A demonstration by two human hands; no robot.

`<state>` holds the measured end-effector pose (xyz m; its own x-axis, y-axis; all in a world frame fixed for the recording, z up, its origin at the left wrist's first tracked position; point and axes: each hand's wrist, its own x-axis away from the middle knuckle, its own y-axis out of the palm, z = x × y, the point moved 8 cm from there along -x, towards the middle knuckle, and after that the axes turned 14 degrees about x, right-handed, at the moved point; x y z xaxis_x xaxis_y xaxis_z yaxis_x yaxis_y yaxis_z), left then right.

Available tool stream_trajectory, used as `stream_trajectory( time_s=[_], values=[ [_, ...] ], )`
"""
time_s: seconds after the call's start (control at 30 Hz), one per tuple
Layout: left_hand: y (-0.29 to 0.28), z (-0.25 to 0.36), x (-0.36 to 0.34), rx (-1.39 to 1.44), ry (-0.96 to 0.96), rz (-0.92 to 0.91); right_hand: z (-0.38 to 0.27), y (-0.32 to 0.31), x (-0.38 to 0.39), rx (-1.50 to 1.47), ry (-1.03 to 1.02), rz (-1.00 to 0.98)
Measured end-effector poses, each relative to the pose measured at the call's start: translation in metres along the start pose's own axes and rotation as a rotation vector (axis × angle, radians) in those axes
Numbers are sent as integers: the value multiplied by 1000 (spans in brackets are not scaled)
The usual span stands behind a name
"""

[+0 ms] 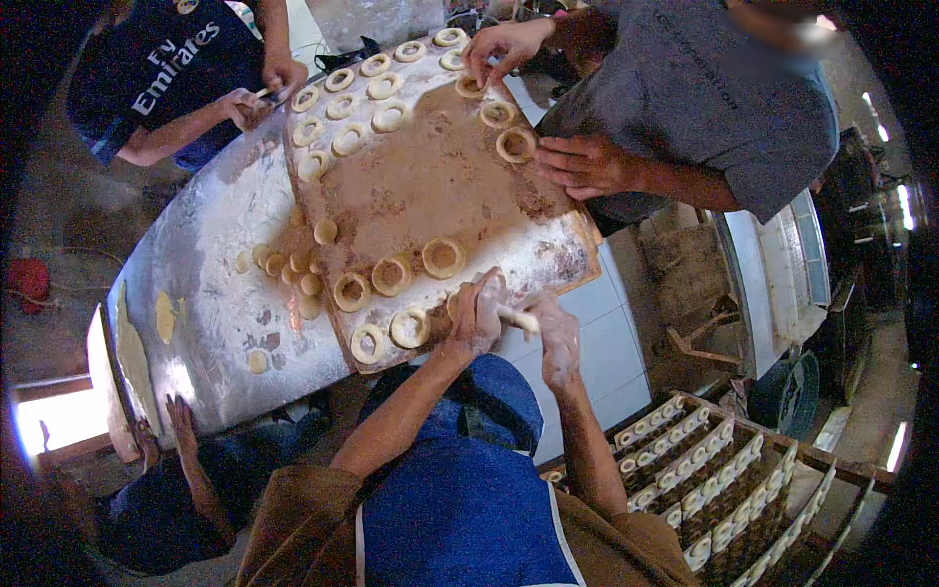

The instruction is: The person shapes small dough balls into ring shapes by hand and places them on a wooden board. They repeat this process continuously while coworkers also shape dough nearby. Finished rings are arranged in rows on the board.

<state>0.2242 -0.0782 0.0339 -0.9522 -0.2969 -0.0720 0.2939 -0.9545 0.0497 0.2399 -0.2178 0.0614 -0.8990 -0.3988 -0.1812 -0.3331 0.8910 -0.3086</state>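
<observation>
Beyond my apron, at the near edge of the floured board (577, 245), my left hand (478, 311) is closed on one end of a short pale dough strip (518, 319). The other end of the strip meets my right hand (557, 340), its fingers closed and partly hidden. A dough ring (410, 328) lies flat on the board left of my left hand, with another ring (367, 343) beside it. Just beyond them sit several rings, among them a browner one (444, 257). My left hand partly covers one more piece of dough.
Small dough rounds (275, 264) are heaped on the metal table (210, 210) left of the board. Co-workers' hands (587, 166) handle rings at the far right; another person (176, 88) stands far left, a third near left. A rack (773, 430) with rows of rings stands lower right.
</observation>
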Motion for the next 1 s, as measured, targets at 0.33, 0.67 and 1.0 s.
stream_trajectory(
  time_s=[0.33,0.67,1.0],
  values=[
    [-28,60,13,-772,200,67,-30,-10,-5,777,153,14],
    [-359,13,222,-1072,-72,916,-63,51,12,738,44,-42],
    [-421,48,185,-771,-397,504,-126,281,25,423,-276,-532]
  ],
)
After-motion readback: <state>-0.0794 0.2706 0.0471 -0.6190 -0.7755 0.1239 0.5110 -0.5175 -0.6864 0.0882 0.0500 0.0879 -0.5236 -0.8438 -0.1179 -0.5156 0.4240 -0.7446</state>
